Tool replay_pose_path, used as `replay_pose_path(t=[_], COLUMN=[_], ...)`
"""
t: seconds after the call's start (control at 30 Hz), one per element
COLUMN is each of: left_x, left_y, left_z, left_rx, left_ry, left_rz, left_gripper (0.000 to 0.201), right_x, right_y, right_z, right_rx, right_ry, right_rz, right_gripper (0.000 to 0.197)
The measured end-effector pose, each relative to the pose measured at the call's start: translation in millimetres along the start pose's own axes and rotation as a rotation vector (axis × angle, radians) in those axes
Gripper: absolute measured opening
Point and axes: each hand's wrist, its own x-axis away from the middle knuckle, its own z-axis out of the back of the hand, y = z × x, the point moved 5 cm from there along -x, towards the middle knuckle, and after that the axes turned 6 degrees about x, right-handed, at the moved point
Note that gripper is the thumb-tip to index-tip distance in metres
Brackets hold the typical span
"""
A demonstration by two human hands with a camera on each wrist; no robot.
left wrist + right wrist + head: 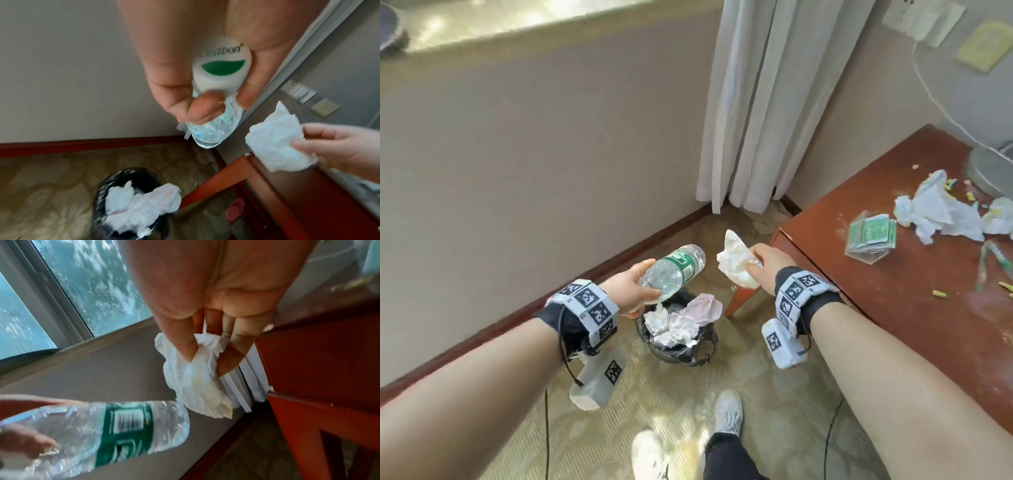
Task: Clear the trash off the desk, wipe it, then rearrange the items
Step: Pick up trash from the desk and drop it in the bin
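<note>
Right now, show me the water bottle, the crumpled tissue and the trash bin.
water bottle (681, 265): head view, on its green label.
crumpled tissue (734, 255): head view, on its middle.
trash bin (702, 356): head view, on its black-lined rim.

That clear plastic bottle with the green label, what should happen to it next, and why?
Probably let the clear plastic bottle with the green label drop: the left hand holds it by the capped end right above the black-lined bin, already stuffed with tissues, so I would release it there.

Bottle: clear, green label, white cap. Tissue: white. Bin: black liner. Desk: reddish-brown. Curtain: white. Carpet: beige, patterned. Wristbands: black-and-white squares.
</note>
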Motion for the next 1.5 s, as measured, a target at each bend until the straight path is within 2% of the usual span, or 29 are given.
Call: replay_pose_path(t=[0.2, 0.4, 0.6, 0.67, 0.87, 1.03, 1.1, 1.2, 1.33, 1.5], left_x=[-104, -210, -258, -267, -295, -298, -297, -288, -275, -258], left_y=[-61, -126, -149, -154, -171, -191, -196, -201, -206, -204], left_z=[-81, -159, -185, -193, -210, -205, -191, -162, -131, -119], left_rx=[-0.126, -0.206, -0.278, -0.287, -0.334, -0.232, -0.177, -0.195, -0.236, -0.270], left_ry=[-0.146, -0.253, -0.310, -0.347, -0.339, -0.245, -0.143, -0.020, 0.049, 0.057], left_rz=[0.218, 0.365, 0.379, 0.391, 0.326, 0.323, 0.300, 0.250, 0.220, 0.178], left_gripper=[0.070, 0.071, 0.068, 0.067, 0.051, 0.047, 0.052, 0.073, 0.085, 0.088], right_x=[-89, -174, -205, -210, -230, -237, -238, -237, -235, -226], right_y=[23, 50, 53, 54, 50, 35, 27, 11, -7, -13], right_z=[-82, -166, -198, -209, -242, -265, -270, -277, -295, -300], right_rx=[0.101, 0.119, 0.093, 0.080, 0.090, 0.122, 0.144, 0.183, 0.220, 0.212], right_ry=[-0.187, -0.290, -0.324, -0.343, -0.383, -0.404, -0.410, -0.450, -0.507, -0.473], right_rz=[0.007, 0.017, 0.039, 0.042, 0.036, 0.056, 0.067, 0.077, 0.107, 0.099], right_gripper=[0.036, 0.038, 0.040, 0.038, 0.034, 0.034, 0.033, 0.033, 0.039, 0.047])
